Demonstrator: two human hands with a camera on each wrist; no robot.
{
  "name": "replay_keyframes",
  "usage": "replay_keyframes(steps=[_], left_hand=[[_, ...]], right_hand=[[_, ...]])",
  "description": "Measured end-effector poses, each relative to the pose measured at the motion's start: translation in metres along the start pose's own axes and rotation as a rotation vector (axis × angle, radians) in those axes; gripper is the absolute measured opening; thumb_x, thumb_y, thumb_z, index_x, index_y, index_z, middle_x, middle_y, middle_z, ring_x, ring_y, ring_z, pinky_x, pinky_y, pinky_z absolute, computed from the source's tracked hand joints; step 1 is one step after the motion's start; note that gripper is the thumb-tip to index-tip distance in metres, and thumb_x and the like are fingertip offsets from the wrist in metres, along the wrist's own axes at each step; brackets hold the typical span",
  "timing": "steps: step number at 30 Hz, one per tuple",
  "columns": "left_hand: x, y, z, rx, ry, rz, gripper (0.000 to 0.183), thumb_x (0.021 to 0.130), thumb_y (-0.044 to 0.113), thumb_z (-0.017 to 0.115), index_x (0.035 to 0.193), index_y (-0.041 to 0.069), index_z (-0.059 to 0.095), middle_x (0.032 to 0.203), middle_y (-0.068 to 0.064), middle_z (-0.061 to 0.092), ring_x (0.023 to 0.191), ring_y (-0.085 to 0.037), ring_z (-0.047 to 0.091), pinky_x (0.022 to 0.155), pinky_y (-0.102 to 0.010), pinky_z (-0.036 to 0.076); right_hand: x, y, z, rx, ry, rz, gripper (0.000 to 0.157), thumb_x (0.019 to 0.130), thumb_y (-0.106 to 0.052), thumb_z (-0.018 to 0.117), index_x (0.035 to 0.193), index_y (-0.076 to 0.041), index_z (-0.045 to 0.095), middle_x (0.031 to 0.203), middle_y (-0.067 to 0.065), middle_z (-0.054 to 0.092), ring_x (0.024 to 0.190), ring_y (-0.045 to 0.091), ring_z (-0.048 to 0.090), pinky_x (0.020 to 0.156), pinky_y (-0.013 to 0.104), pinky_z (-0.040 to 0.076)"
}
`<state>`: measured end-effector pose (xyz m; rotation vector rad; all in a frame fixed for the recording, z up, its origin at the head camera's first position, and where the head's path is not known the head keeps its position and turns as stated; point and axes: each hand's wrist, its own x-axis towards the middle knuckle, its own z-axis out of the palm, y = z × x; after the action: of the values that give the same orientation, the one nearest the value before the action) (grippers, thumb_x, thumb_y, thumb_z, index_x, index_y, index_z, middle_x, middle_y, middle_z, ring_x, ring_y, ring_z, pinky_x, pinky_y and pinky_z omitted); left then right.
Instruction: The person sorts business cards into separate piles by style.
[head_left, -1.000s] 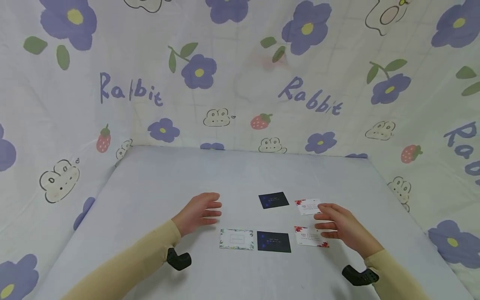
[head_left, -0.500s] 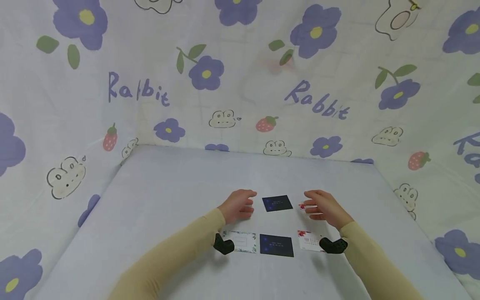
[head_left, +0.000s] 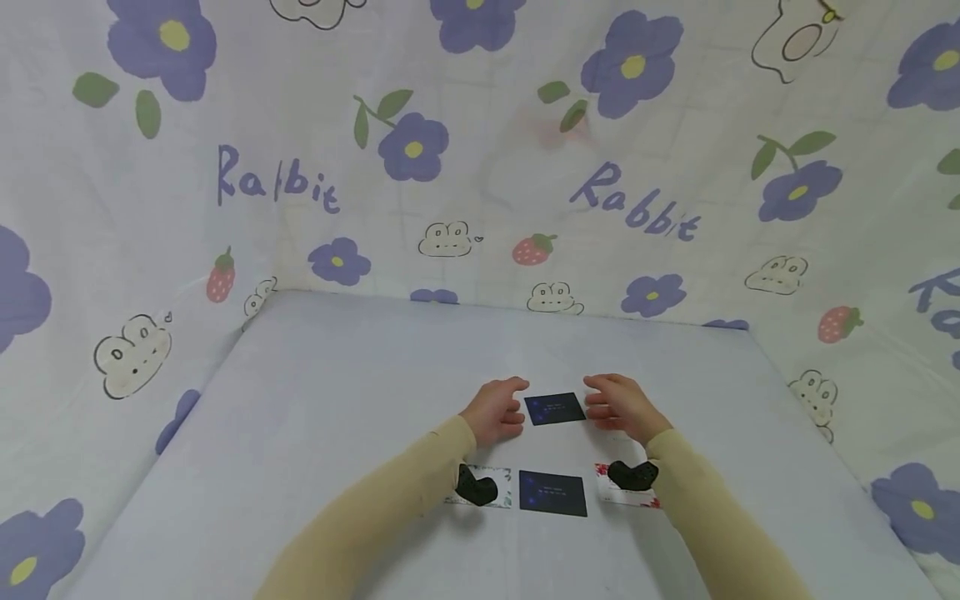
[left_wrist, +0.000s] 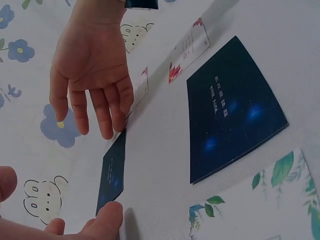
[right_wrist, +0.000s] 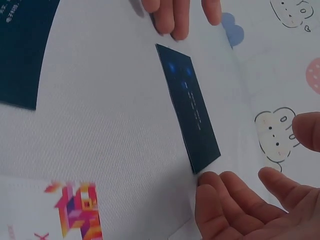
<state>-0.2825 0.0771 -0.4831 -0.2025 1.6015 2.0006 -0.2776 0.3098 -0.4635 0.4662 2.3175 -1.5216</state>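
A dark blue business card (head_left: 555, 408) lies flat in the back row on the table, between my two hands. At its left edge is my left hand (head_left: 497, 412), fingers relaxed, holding nothing. My right hand (head_left: 624, 408) stands at the card's right edge, palm inward and fingers loosely bent. In the right wrist view, the right fingertips (right_wrist: 207, 182) come close to the card's end; whether they touch it I cannot tell. A white card with red flowers (left_wrist: 135, 92) lies mostly hidden beneath the right hand in the head view.
The front row has a second dark card (head_left: 553, 493), a leaf-bordered white card (head_left: 501, 496) at left, and a red-flowered white card (head_left: 630, 497) at right. Wrist cameras partly cover the outer two. A patterned cloth (head_left: 487, 192) encloses the white table (head_left: 360, 358).
Both hands have moved inward and away from me, closing in on the back dark card from either side. The head view has shifted slightly. The cards appear unmoved.
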Motion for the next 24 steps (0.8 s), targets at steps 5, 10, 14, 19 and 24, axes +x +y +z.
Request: replay_keyframes(steps=[5, 10, 14, 19, 24], left_hand=[[-0.004, -0.002, 0.001, -0.074, -0.01, -0.003, 0.075, 0.101, 0.036, 0.056, 0.16, 0.001, 0.024, 0.159, -0.036, 0.032, 0.143, -0.046, 0.044, 0.116, -0.054, 0.042], [-0.005, -0.003, 0.001, -0.123, -0.022, -0.001, 0.077, 0.101, 0.042, 0.052, 0.16, 0.001, 0.025, 0.16, -0.036, 0.03, 0.148, -0.049, 0.036, 0.118, -0.056, 0.039], [-0.006, -0.003, 0.001, -0.145, -0.018, -0.001, 0.078, 0.1, 0.045, 0.051, 0.159, 0.001, 0.026, 0.159, -0.036, 0.031, 0.147, -0.05, 0.036, 0.116, -0.057, 0.041], [-0.005, -0.005, 0.0, -0.149, -0.003, -0.015, 0.077, 0.1, 0.047, 0.051, 0.158, 0.001, 0.03, 0.157, -0.035, 0.034, 0.144, -0.049, 0.04, 0.112, -0.055, 0.046], [-0.009, -0.008, 0.0, -0.162, -0.003, -0.029, 0.075, 0.1, 0.046, 0.052, 0.157, 0.002, 0.033, 0.156, -0.034, 0.037, 0.143, -0.047, 0.043, 0.112, -0.054, 0.046]], right_hand=[[0.002, -0.001, 0.008, 0.073, -0.013, 0.006, 0.065, 0.105, -0.038, 0.051, 0.153, 0.003, 0.033, 0.145, 0.029, 0.051, 0.101, 0.024, 0.067, 0.085, 0.03, 0.058], [0.006, 0.001, 0.013, 0.152, -0.008, 0.02, 0.064, 0.105, -0.034, 0.051, 0.154, 0.003, 0.032, 0.142, 0.027, 0.052, 0.09, 0.016, 0.065, 0.077, 0.025, 0.056], [0.005, 0.001, 0.012, 0.199, -0.008, 0.053, 0.068, 0.105, -0.035, 0.051, 0.157, 0.001, 0.027, 0.138, 0.024, 0.055, 0.09, 0.016, 0.065, 0.076, 0.024, 0.055], [-0.002, 0.005, 0.009, 0.265, -0.047, 0.069, 0.072, 0.105, -0.034, 0.05, 0.161, -0.001, 0.018, 0.137, 0.022, 0.056, 0.087, 0.013, 0.065, 0.075, 0.022, 0.053], [-0.017, 0.012, 0.003, 0.328, -0.11, 0.05, 0.066, 0.108, -0.033, 0.043, 0.161, -0.002, 0.019, 0.142, 0.023, 0.052, 0.089, 0.012, 0.065, 0.076, 0.02, 0.053]])
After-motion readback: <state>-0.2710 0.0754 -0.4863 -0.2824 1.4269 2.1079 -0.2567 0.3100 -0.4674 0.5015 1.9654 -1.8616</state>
